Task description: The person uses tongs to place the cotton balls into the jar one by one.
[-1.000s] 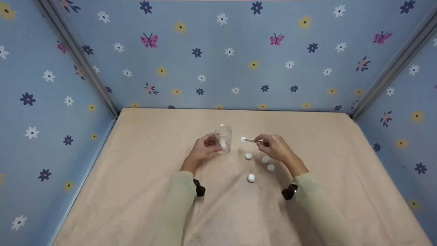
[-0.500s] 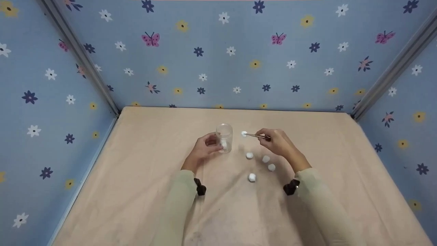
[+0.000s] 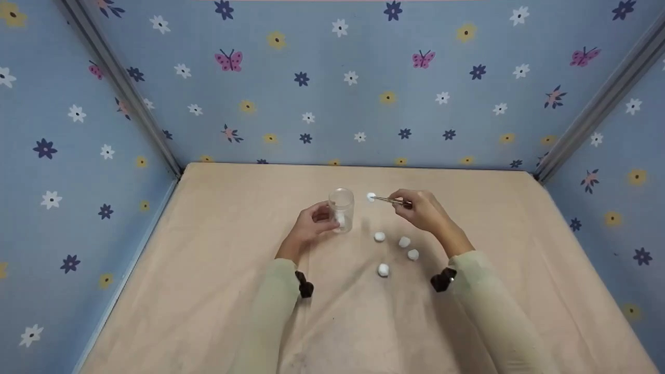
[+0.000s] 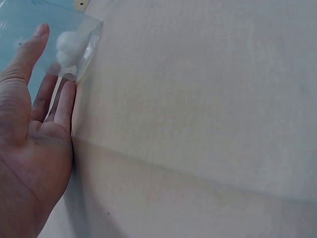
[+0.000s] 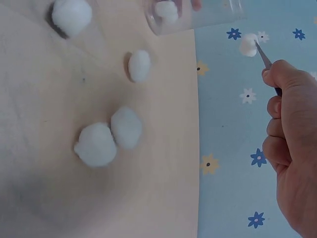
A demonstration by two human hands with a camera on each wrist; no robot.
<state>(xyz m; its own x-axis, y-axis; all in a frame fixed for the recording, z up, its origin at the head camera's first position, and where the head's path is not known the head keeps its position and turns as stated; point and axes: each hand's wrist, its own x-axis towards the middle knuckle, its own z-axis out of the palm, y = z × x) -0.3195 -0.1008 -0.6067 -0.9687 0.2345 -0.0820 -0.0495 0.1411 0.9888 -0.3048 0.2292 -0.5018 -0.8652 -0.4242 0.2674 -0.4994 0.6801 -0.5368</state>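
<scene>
My left hand (image 3: 310, 228) grips a clear jar (image 3: 341, 201) that stands upright, its mouth uncovered. White cotton balls (image 4: 70, 45) lie at the bottom of the jar, seen through its wall in the left wrist view. To the right, my right hand (image 3: 423, 209) pinches a pair of metal tweezers (image 5: 264, 57). A cotton ball (image 5: 248, 44) is clamped in their tips, raised off the table and apart from the jar, to the right of its rim. Several loose cotton balls (image 3: 380, 237) lie on the table between my two arms.
A beige cloth (image 3: 218, 234) with creases covers the table. Blue patterned panels (image 3: 332, 104) wall it at the back and both sides, with grey posts (image 3: 124, 93) at the corners. The nearest loose cotton ball (image 3: 383, 270) lies apart from the others.
My right hand has risen and moved away from me, carrying the tweezers and cotton ball up to about the jar's rim in the head view. The left hand and jar have stayed put.
</scene>
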